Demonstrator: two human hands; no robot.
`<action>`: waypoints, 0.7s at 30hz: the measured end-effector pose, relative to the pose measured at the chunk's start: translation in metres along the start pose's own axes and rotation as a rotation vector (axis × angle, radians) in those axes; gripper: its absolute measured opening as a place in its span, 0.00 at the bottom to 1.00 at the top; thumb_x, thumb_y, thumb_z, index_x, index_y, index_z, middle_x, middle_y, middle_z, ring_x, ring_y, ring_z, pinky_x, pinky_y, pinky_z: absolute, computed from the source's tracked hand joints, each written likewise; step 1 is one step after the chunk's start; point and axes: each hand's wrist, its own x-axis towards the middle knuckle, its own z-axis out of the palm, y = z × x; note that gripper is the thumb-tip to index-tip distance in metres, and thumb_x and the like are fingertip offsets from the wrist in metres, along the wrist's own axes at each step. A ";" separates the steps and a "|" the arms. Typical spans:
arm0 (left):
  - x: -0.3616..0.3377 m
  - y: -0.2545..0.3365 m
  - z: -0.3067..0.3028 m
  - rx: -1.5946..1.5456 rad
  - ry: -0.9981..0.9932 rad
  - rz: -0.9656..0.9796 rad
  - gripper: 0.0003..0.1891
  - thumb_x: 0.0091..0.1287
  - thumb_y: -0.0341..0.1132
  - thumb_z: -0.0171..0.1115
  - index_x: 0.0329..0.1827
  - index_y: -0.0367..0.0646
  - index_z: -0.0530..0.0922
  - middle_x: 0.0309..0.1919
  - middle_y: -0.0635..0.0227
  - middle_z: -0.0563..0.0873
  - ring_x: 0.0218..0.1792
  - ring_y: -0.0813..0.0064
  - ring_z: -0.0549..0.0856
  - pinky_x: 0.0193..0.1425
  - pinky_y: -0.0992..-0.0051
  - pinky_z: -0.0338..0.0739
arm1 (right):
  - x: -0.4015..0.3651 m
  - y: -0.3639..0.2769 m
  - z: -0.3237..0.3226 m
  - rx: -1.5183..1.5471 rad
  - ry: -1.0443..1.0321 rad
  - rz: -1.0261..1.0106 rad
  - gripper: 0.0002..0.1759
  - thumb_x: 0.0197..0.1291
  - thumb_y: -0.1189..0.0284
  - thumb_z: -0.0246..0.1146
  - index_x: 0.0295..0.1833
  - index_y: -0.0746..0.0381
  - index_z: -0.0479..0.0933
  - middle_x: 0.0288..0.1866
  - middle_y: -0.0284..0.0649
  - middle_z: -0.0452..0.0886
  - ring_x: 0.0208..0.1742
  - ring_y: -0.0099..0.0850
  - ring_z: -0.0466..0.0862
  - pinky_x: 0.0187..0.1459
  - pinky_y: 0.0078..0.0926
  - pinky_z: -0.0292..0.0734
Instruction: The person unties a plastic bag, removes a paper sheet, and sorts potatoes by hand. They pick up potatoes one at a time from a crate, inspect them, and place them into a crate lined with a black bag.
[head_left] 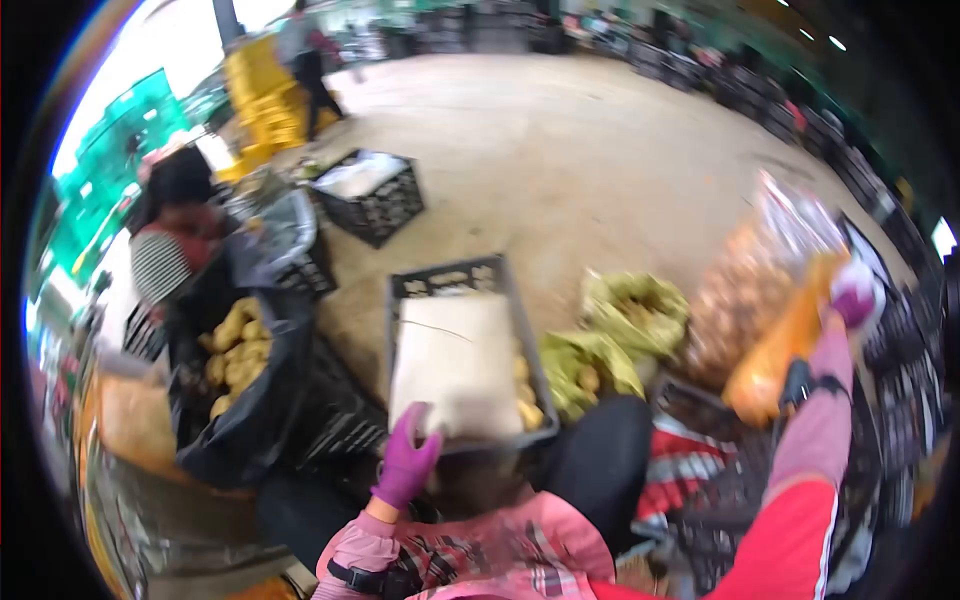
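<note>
In a purple glove, my left hand [409,455] is at the near left corner of a black crate [533,385], its fingers apart and nothing held. A pale sheet [455,365] lies over most of that crate, with yellowish potatoes [527,390] showing along its right side. Far to the right, my right hand [853,296] is stretched out at the top of an orange bag [775,365], beside something whitish. Blur hides its fingers and what they may hold. A clear bag of brownish round produce [735,300] stands just left of the orange bag.
Two yellow-green sacks [635,310] stand right of the crate. At left, a black bag [285,370] holds potatoes, with a person [180,240] behind it. Another crate [370,195] sits farther forward. Yellow crates [265,95] and a walking person [312,65] are beyond.
</note>
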 end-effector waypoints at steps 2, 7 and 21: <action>0.009 -0.042 0.003 0.117 0.124 -0.039 0.30 0.63 0.41 0.68 0.63 0.33 0.72 0.60 0.46 0.77 0.63 0.53 0.76 0.67 0.65 0.69 | 0.025 0.035 0.031 -0.102 -0.124 0.033 0.20 0.61 0.60 0.62 0.50 0.64 0.79 0.42 0.45 0.83 0.41 0.38 0.82 0.42 0.35 0.76; 0.034 -0.074 0.007 0.248 0.248 -0.007 0.35 0.63 0.45 0.68 0.66 0.29 0.67 0.63 0.42 0.73 0.64 0.46 0.73 0.69 0.61 0.67 | 0.064 0.059 0.048 -0.235 -0.260 0.052 0.22 0.61 0.59 0.62 0.53 0.64 0.78 0.45 0.47 0.83 0.44 0.40 0.82 0.46 0.36 0.76; 0.131 -0.126 0.033 0.655 0.090 -0.537 0.53 0.46 0.54 0.80 0.71 0.34 0.62 0.50 0.49 0.83 0.52 0.54 0.85 0.56 0.59 0.79 | 0.084 -0.003 0.034 -0.363 -0.416 -0.157 0.28 0.61 0.55 0.61 0.59 0.64 0.75 0.53 0.51 0.81 0.52 0.44 0.81 0.55 0.41 0.73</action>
